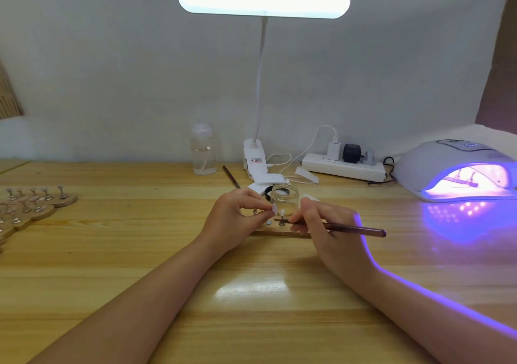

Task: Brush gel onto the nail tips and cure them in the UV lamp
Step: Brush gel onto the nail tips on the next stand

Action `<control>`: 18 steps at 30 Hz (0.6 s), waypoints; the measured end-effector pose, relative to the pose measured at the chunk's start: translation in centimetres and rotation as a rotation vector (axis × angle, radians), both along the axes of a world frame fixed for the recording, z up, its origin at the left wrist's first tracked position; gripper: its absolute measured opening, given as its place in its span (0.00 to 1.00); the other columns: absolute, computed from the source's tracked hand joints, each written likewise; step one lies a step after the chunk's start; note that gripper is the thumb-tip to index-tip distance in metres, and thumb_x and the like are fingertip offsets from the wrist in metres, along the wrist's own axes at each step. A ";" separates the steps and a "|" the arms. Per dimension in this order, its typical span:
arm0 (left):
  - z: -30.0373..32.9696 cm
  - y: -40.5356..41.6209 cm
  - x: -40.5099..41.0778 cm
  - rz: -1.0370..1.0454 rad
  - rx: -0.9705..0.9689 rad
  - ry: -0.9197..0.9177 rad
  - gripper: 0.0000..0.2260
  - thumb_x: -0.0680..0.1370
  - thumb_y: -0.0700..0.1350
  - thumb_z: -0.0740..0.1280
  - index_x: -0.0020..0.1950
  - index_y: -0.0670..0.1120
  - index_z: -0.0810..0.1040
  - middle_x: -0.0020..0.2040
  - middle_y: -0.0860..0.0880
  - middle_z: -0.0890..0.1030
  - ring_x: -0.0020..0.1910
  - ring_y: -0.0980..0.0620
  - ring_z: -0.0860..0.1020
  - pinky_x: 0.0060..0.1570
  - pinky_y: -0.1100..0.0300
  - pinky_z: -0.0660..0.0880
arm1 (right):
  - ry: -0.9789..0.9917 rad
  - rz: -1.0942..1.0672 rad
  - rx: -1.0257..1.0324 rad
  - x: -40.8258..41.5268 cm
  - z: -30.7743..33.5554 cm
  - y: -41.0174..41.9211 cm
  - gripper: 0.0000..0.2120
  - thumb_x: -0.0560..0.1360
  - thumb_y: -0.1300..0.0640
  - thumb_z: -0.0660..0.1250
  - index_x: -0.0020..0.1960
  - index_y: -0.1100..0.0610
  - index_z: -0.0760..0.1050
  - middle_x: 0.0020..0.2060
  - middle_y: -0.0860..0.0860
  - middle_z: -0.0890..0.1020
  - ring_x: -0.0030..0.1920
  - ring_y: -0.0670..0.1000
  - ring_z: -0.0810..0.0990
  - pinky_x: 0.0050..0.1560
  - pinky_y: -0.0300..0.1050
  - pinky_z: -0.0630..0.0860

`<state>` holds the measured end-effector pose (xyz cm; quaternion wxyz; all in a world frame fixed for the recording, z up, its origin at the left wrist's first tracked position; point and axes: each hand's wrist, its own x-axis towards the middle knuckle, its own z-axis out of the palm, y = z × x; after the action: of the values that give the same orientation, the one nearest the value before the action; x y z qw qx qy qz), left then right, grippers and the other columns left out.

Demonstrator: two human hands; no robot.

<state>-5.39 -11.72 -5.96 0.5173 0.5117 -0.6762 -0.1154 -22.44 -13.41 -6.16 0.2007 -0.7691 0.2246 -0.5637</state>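
My left hand (237, 218) pinches a small pale nail tip (274, 208) at the middle of the wooden table. My right hand (327, 228) grips a thin brown gel brush (352, 228), its bristle end pointing left toward the nail tip. Under both hands lies a narrow wooden holder strip (277, 233) with a small upright stand (282, 218) on it. A small clear glass jar (284, 196) stands open just behind the hands. The white UV lamp (453, 168) glows purple at the right, with a strip of nail stands inside it.
Several wooden bases with nail stands (33, 204) lie at the left edge. At the back stand a clear pump bottle (203, 151), a white clip desk lamp (257, 156), a second brush (231, 176) and a power strip (344, 168) with plugs and cables.
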 end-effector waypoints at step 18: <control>0.0 0.0 0.0 0.000 0.001 0.003 0.07 0.68 0.38 0.74 0.41 0.50 0.84 0.36 0.57 0.78 0.41 0.54 0.77 0.45 0.59 0.73 | 0.000 -0.039 -0.059 0.0 0.3 0.0 0.11 0.77 0.50 0.60 0.38 0.47 0.77 0.29 0.34 0.78 0.36 0.37 0.79 0.39 0.28 0.72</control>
<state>-5.43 -11.70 -5.97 0.5181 0.5115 -0.6755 -0.1165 -22.40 -13.45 -5.89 0.1669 -0.7703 0.2226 -0.5737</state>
